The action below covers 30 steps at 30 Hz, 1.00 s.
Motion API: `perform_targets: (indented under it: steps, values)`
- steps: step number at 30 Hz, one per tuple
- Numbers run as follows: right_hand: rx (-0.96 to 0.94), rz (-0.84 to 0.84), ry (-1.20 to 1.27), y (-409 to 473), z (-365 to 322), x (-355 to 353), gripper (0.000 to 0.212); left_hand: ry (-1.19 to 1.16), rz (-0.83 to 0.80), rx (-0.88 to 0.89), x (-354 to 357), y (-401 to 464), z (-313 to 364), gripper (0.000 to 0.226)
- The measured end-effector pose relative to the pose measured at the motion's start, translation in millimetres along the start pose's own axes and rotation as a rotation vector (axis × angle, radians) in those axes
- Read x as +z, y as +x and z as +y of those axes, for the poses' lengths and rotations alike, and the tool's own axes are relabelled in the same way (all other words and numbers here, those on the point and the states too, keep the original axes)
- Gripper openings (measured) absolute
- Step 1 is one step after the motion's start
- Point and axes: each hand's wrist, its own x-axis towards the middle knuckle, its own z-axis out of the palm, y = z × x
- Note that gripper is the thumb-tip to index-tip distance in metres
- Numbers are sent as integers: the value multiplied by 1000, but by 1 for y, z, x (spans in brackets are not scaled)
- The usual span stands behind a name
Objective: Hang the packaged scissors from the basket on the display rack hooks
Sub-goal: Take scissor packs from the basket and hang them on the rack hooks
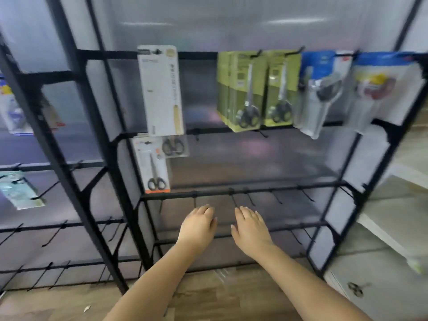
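Just beyond my fingers, the third bar of the display rack (266, 190) carries bare hooks (251, 199). I hold my left hand (198, 225) and right hand (251, 229) palm-down side by side, a little apart, fingers relaxed and released, grasping nothing. Up and left of the left fingers hangs an orange-trimmed scissors pack (154, 164), with a white pack (161, 89) above it. Well above the right fingers hang green scissors packs (257, 89) and blue-topped packs (322, 93). No basket is visible.
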Motion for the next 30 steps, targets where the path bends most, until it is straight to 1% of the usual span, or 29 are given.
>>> perform_targets:
  steps: [2, 6, 8, 9, 11, 12, 13, 14, 15, 18, 19, 21, 23, 24, 25, 26, 27, 30]
  values:
    - [104, -7, 15, -29, 33, 0, 53, -22, -66, 73, 17, -2, 34, 35]
    - [313, -42, 19, -94, 96, -7, 51, -80, -203, 218, 55, -5, 108, 38]
    - [452, -82, 40, -131, 128, -8, 49, -103, -267, 298, 75, -7, 148, 40]
    - [518, -74, 48, -150, 143, -9, 46, -114, -310, 332, 85, -10, 168, 41]
    - [627, 21, 100, -190, 175, -7, 35, -123, -404, 376, 107, -17, 207, 41]
    - [711, 5, 107, -212, 191, -5, 30, -128, -448, 391, 119, -23, 226, 40]
    - [775, -3, 120, -235, 206, -1, 30, -127, -497, 408, 130, -29, 243, 39]
    - [837, -58, 182, -257, 218, 1, 33, -119, -555, 433, 142, -35, 260, 40]
    - [913, -76, 230, -278, 231, 3, 35, -112, -614, 458, 152, -43, 276, 42]
    - [1148, -78, 330, -343, 269, 15, 47, -127, -738, 514, 194, -66, 322, 66]
    - [1218, -75, 378, -364, 280, 21, 49, -112, -784, 507, 206, -74, 337, 62]
    - [1351, -86, 454, -403, 296, 30, 46, -84, -853, 502, 232, -92, 363, 48]
    - [1457, -107, 520, -440, 313, 45, 41, -91, -927, 504, 259, -109, 385, 52]
    - [1511, -119, 552, -469, 325, 59, 36, -80, -969, 523, 283, -122, 403, 51]
    - [1535, -121, 581, -482, 328, 66, 30, -83, -961, 530, 291, -128, 407, 40]
    - [1560, -134, 604, -494, 329, 72, 26, -84, -967, 535, 299, -133, 411, 23]
    - [1597, -147, 616, -510, 334, 79, 28, -92, -989, 554, 314, -142, 420, 9]
    - [1668, -165, 652, -544, 348, 99, 38, -79, -1102, 583, 366, -163, 427, 9]
